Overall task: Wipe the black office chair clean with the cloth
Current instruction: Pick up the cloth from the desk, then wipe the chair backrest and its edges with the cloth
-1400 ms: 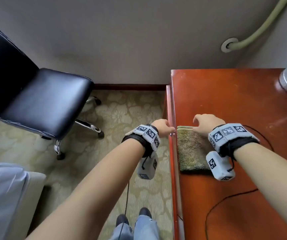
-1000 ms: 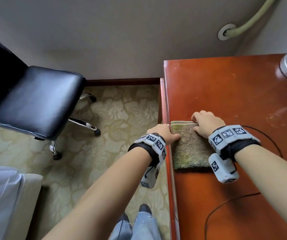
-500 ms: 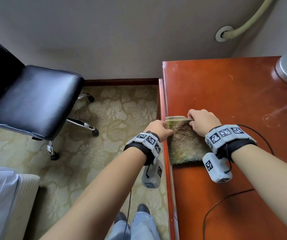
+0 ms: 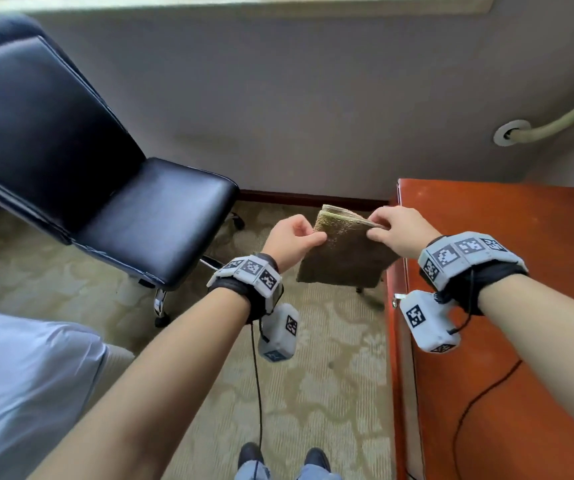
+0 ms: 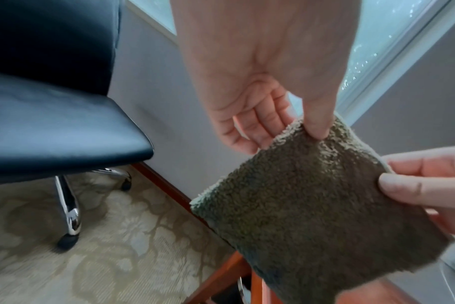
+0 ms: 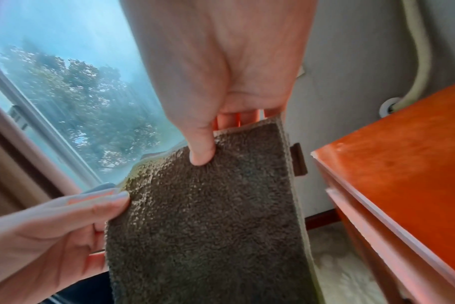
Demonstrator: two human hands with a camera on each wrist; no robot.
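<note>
A folded olive-green cloth [image 4: 342, 252] hangs in the air between the chair and the desk, held by both hands. My left hand [image 4: 296, 237] pinches its upper left edge. My right hand [image 4: 394, 230] pinches its upper right edge. The left wrist view shows the left hand [image 5: 294, 125] with its thumb pressed on the fuzzy cloth [image 5: 317, 205]. The right wrist view shows the thumb of the right hand [image 6: 210, 142] on the cloth [image 6: 208, 226]. The black office chair [image 4: 105, 188] stands to the left, its seat about a hand's width from the cloth.
A red-brown wooden desk [image 4: 507, 306] fills the right side, with a thin black cable [image 4: 475, 407] on it. A white bed corner [image 4: 19, 393] sits at the lower left. Patterned carpet [image 4: 313, 375] lies between. A grey wall and a hose [image 4: 555, 123] are behind.
Both hands have lifted the cloth off the desk and carried it left, out over the carpet towards the chair. The head view has tilted up.
</note>
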